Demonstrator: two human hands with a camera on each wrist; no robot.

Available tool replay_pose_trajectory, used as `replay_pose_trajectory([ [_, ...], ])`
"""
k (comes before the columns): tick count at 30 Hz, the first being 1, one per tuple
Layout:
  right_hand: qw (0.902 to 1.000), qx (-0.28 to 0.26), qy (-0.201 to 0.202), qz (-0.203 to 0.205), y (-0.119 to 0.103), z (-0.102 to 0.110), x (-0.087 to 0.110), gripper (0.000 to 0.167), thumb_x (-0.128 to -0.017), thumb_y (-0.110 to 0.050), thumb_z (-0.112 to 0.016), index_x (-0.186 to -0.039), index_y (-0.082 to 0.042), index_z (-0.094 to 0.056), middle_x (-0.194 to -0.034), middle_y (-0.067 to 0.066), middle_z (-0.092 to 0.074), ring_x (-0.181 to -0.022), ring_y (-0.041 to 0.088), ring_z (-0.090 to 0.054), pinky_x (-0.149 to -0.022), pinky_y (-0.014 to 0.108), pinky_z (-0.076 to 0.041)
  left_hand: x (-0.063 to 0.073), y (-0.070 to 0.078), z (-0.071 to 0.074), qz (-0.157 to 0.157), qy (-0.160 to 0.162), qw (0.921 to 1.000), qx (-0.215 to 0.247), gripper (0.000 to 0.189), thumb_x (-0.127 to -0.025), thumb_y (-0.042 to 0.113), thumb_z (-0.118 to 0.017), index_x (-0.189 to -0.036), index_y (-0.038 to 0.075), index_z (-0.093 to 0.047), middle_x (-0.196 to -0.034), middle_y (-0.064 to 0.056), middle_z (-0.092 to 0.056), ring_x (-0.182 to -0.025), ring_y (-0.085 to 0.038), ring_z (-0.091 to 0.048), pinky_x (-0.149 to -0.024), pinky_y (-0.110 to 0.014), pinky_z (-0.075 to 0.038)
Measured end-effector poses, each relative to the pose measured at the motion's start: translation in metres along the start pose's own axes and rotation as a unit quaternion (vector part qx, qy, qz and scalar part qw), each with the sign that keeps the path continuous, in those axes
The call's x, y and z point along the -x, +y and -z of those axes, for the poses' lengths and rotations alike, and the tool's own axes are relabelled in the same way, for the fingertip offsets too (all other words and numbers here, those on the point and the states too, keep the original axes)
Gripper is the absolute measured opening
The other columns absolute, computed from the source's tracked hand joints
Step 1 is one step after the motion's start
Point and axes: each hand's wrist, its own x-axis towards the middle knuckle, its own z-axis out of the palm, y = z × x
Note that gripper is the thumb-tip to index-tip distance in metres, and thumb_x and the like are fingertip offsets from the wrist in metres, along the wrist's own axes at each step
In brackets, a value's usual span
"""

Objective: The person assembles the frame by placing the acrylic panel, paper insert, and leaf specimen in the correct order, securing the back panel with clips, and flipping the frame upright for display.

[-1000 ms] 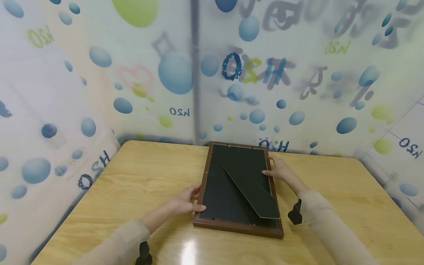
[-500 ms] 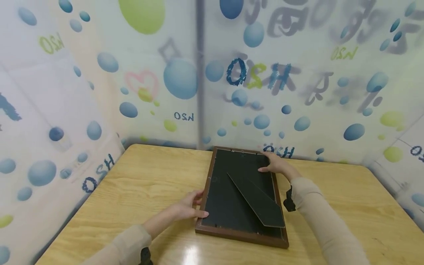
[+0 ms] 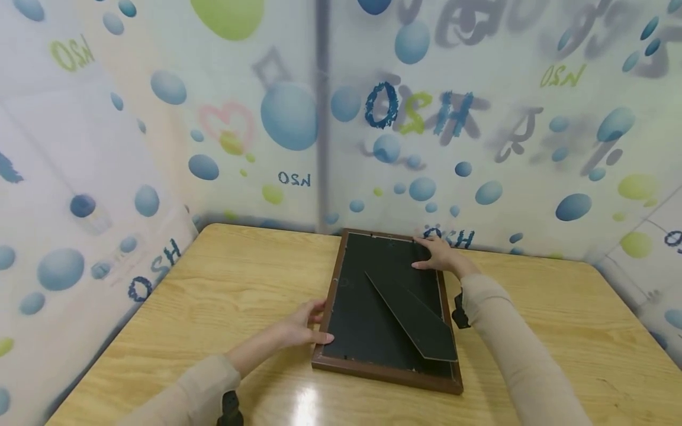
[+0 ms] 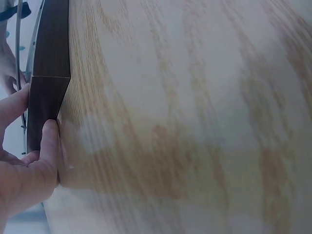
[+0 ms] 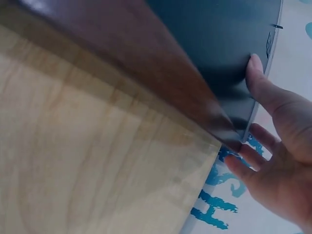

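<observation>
A picture frame (image 3: 388, 378) with a brown wooden border lies face down on the wooden table. Its black backing board (image 3: 367, 325) faces up, and a black easel stand (image 3: 412, 319) on it is tilted partly away from the board. My left hand (image 3: 298, 325) grips the frame's left side near the front corner, thumb on top and fingers against the side, as the left wrist view shows. At the far right corner, my right hand (image 3: 441, 255) holds the frame, its thumb (image 5: 254, 73) over the backing and its other fingers around the corner edge.
The wooden table (image 3: 256, 266) runs to a pale fabric wall (image 3: 240, 195) printed with blue and green dots and lettering. The frame's far edge is close to that wall. Side walls stand left and right.
My right hand has slid along the frame's right side to the far corner. The left hand keeps its grip near the front left corner. The view has shifted slightly.
</observation>
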Motion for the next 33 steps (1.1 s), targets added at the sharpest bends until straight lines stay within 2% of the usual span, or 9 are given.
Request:
replay_pose_trajectory([
  [8, 0.9995, -0.001, -0.024, -0.022, -0.0073, 0.0041, -0.0060, 0.073, -0.089, -0.031, -0.059, -0.146, -0.008, -0.019, -0.145, 0.032, -0.010, -0.131, 0.056, -0.006, -0.100, 0.068, -0.022, -0.0011, -0.0011, 0.0012, 0.003, 0.006, 1.0000, -0.003, 0.079, -0.075, 0.013, -0.074, -0.139, 0.000, -0.027, -0.139, -0.019, -0.037, -0.126, -0.041, -0.037, -0.100, -0.053, -0.038],
  [15, 0.9988, 0.001, -0.034, -0.036, -0.0068, 0.0038, -0.0089, 0.078, -0.088, -0.032, -0.059, -0.147, -0.008, -0.013, -0.144, 0.032, -0.011, -0.131, 0.056, -0.007, -0.101, 0.068, -0.022, -0.0010, -0.0009, 0.0015, 0.015, 0.008, 0.9998, -0.007, 0.079, -0.075, 0.014, -0.074, -0.138, 0.002, -0.029, -0.140, -0.018, -0.037, -0.126, -0.039, -0.038, -0.098, -0.052, -0.040],
  [18, 0.9987, 0.013, -0.036, -0.034, -0.0073, 0.0030, -0.0101, 0.074, -0.089, -0.033, -0.058, -0.146, -0.007, -0.018, -0.143, 0.031, -0.014, -0.131, 0.056, -0.007, -0.101, 0.067, -0.022, -0.0007, -0.0006, 0.0014, 0.018, 0.012, 0.9997, -0.007, 0.080, -0.075, 0.014, -0.075, -0.139, 0.003, -0.028, -0.140, -0.017, -0.037, -0.126, -0.039, -0.038, -0.098, -0.052, -0.040],
  [25, 0.9977, 0.035, -0.048, -0.032, -0.0099, 0.0038, -0.0072, 0.073, -0.091, -0.032, -0.055, -0.146, -0.005, -0.015, -0.142, 0.032, -0.015, -0.130, 0.057, -0.006, -0.102, 0.067, -0.022, -0.0014, -0.0013, 0.0013, 0.020, 0.016, 0.9996, -0.011, 0.079, -0.076, 0.015, -0.074, -0.139, 0.004, -0.029, -0.139, -0.018, -0.038, -0.126, -0.038, -0.039, -0.098, -0.051, -0.040],
  [33, 0.9960, 0.044, -0.063, -0.045, -0.0080, 0.0024, -0.0054, 0.069, -0.094, -0.032, -0.049, -0.147, -0.008, -0.012, -0.145, 0.028, -0.010, -0.132, 0.055, -0.007, -0.101, 0.065, -0.024, -0.0044, -0.0006, -0.0005, 0.020, 0.015, 0.9997, 0.001, 0.079, -0.076, 0.014, -0.074, -0.139, 0.003, -0.028, -0.141, -0.018, -0.037, -0.126, -0.038, -0.038, -0.099, -0.051, -0.039],
])
